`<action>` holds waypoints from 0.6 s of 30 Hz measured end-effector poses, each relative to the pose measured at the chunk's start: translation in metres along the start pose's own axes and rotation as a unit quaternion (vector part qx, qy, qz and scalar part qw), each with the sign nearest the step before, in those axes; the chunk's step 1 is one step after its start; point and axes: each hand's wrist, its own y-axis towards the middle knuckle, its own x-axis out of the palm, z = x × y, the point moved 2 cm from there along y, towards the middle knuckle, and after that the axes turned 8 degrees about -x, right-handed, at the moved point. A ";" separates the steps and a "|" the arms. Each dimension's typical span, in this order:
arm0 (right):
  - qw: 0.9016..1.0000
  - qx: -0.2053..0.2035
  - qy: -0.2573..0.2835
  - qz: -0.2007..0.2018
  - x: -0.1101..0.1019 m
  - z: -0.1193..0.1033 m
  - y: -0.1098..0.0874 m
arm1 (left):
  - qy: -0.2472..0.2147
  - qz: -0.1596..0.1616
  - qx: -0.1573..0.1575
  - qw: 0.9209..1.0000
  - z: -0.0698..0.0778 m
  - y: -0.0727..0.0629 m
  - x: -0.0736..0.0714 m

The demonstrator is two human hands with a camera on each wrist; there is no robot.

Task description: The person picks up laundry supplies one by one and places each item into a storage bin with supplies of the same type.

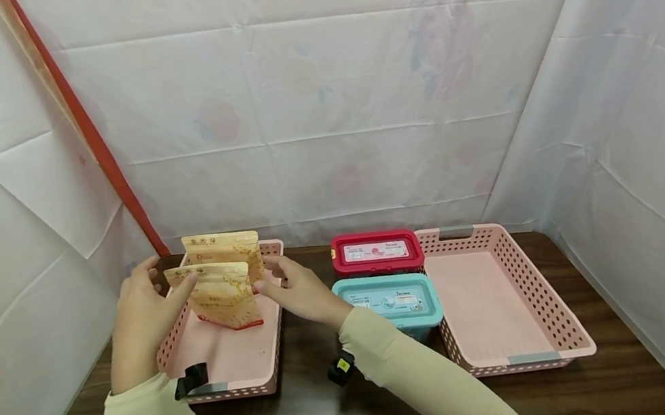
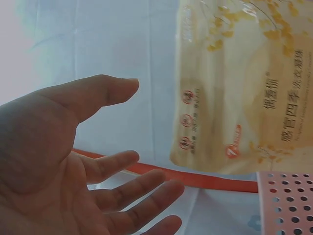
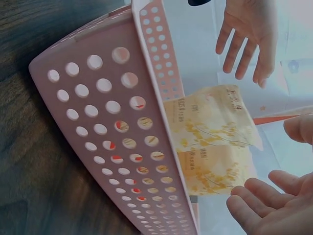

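Observation:
Two yellow stand-up pouches stand upright, one behind the other, in the left pink basket (image 1: 221, 364): a front pouch (image 1: 222, 295) and a back pouch (image 1: 226, 245). Printed leaves and Chinese lettering for laundry beads cover them. At their left side my left hand (image 1: 141, 311) is spread with thumb and fingers apart; the left wrist view shows a gap between this hand (image 2: 73, 171) and a pouch (image 2: 239, 88). On the other side, the extended fingers of my right hand (image 1: 305, 293) come close to the pouches' right edges. Whether they touch, I cannot tell. Neither hand holds anything.
Right of centre on the dark wooden table (image 1: 312, 408) stand a red-lidded box (image 1: 375, 237) and a turquoise-lidded box (image 1: 387, 285). Beside them is a second pink basket (image 1: 491, 306) with perforated walls. White printed sheets (image 1: 320, 99) hang behind and at both sides.

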 end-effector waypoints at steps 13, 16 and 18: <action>1.000 -0.026 -0.009 0.002 -0.013 -0.006 -0.011 | -0.016 -0.002 0.033 0.999 0.020 -0.014 -0.007; 1.000 -0.025 -0.011 0.002 -0.019 -0.005 -0.016 | -0.016 -0.013 0.037 0.999 0.025 -0.017 -0.006; 1.000 -0.026 -0.007 0.003 -0.024 -0.004 -0.019 | -0.018 -0.022 0.038 0.999 0.028 -0.019 -0.005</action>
